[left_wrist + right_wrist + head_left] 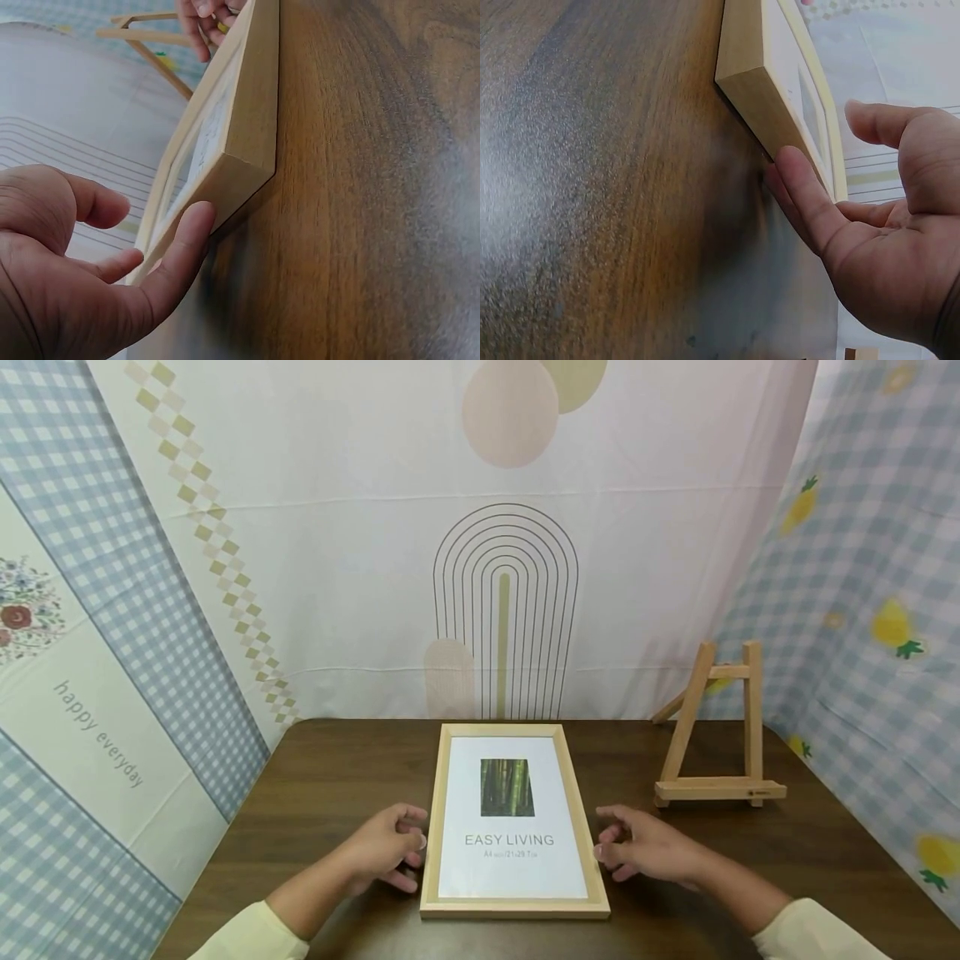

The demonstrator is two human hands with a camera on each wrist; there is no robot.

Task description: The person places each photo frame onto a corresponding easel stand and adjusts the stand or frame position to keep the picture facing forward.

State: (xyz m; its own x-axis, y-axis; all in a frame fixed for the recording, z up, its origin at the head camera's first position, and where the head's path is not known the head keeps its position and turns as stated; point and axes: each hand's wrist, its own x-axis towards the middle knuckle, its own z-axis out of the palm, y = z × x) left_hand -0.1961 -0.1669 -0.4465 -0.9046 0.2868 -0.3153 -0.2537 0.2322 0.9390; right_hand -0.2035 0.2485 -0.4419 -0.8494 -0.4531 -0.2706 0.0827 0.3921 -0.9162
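Note:
A light wood picture frame (429, 860) lies flat on the table, its white insert printed EASY LIVING above A4 size text and bearing a small bamboo picture. Beside its left edge is my left hand (386, 847), fingers loosely bent and thumb raised off the frame. My right hand (645, 846) mirrors it along the right edge. In the left wrist view, a fingertip of the left hand (112, 285) comes right up to the frame's side (225, 187). The right wrist view has fingertips of the right hand (877, 255) close against the opposite side (772, 105).
A small wooden easel (720, 787) stands at the back right of the dark brown table (337, 760). A white patterned cloth (337, 568) hangs behind the table's far edge. Blue checked cloths hang along the left (150, 552) and right (862, 693) sides.

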